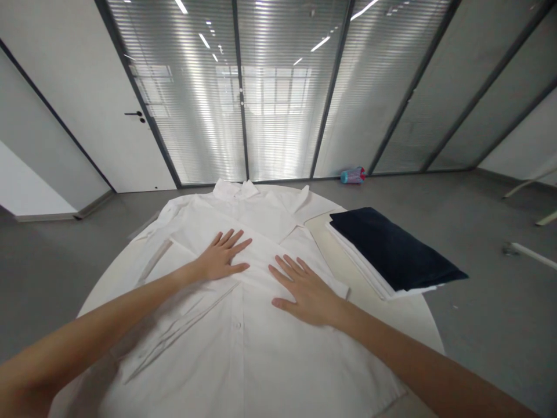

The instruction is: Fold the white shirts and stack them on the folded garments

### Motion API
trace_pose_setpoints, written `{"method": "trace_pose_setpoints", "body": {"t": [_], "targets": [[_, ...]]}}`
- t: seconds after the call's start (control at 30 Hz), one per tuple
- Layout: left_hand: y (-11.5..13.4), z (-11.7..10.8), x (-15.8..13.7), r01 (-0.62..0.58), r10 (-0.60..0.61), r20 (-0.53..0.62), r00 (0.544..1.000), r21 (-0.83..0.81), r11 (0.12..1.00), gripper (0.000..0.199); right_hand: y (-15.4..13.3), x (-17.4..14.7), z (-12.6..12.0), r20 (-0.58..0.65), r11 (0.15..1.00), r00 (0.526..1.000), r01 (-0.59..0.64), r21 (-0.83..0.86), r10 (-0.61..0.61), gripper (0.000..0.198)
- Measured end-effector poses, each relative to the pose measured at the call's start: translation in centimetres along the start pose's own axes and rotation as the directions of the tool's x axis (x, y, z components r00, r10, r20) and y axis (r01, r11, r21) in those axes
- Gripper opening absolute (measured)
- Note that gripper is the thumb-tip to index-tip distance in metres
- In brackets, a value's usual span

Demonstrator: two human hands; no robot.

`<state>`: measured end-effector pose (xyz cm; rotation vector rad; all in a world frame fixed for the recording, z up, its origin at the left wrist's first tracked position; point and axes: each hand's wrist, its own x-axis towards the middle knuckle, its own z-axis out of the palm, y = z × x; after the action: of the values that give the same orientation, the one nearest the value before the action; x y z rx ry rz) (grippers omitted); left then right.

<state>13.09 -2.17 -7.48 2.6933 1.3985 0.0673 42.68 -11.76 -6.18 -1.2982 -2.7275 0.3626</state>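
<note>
A white button-up shirt (278, 360) lies spread over the round table, its collar at the far edge and its hem toward me. One sleeve is folded across its chest. My left hand (221, 257) rests flat on the cloth left of the middle, fingers spread. Just to the right, my right hand (307, 291) also lies flat with its fingers apart, pressing on the shirt front. Neither hand grips anything. Buttons run down the placket below and between the hands.
To the right, a dark navy folded cloth (391, 247) lies on white folded cloth (354, 261) on the white table (424, 319). A blue and red basket-like object (352, 176) lies on the floor by the glass partition (278, 104). Pale furniture legs (533, 255) stand at right.
</note>
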Motion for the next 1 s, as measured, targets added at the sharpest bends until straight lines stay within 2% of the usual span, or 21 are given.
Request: {"method": "trace_pose_setpoints", "body": {"t": [0.23, 0.33, 0.4, 0.5, 0.6, 0.77, 1.0], "targets": [[-0.3, -0.3, 0.1, 0.010, -0.010, 0.019, 1.000, 0.003, 1.000, 0.085, 0.2, -2.3, 0.1, -0.037, 0.999, 0.999, -0.016, -0.037, 0.015, 0.082], [-0.1, -0.8, 0.3, 0.020, -0.017, 0.060, 0.998, -0.044, 0.999, 0.090, 0.1, -2.3, 0.2, -0.048, 0.999, 0.999, -0.018, -0.047, 0.015, 0.082], [0.1, -1.2, 0.8, 0.012, -0.006, 0.062, 0.998, -0.095, 0.995, 0.084, 0.1, -2.2, 0.2, -0.043, 0.998, 0.999, -0.019, -0.052, 0.017, 0.083], [0.8, -1.5, 1.9, -0.030, 0.021, -0.054, 0.998, -0.171, 0.985, 0.064, 0.3, -2.2, 0.3, -0.046, 0.999, 0.999, -0.013, -0.047, 0.011, 0.082], [1.7, -1.2, 2.9, -0.079, 0.056, -0.139, 0.989, -0.166, 0.983, 0.064, 0.3, -2.2, 0.3, -0.044, 0.999, 0.999, -0.014, -0.044, 0.012, 0.081], [2.6, -0.2, 3.4, -0.087, 0.085, -0.030, 0.996, -0.064, 0.994, 0.076, 0.1, -2.3, 0.0, -0.030, 0.999, 0.999, -0.019, -0.044, 0.018, 0.083], [1.6, 0.0, 3.7, -0.085, 0.083, -0.040, 0.996, -0.060, 0.995, 0.073, 0.2, -2.2, 0.1, -0.040, 0.999, 0.999, -0.003, -0.052, 0.001, 0.081]]}}
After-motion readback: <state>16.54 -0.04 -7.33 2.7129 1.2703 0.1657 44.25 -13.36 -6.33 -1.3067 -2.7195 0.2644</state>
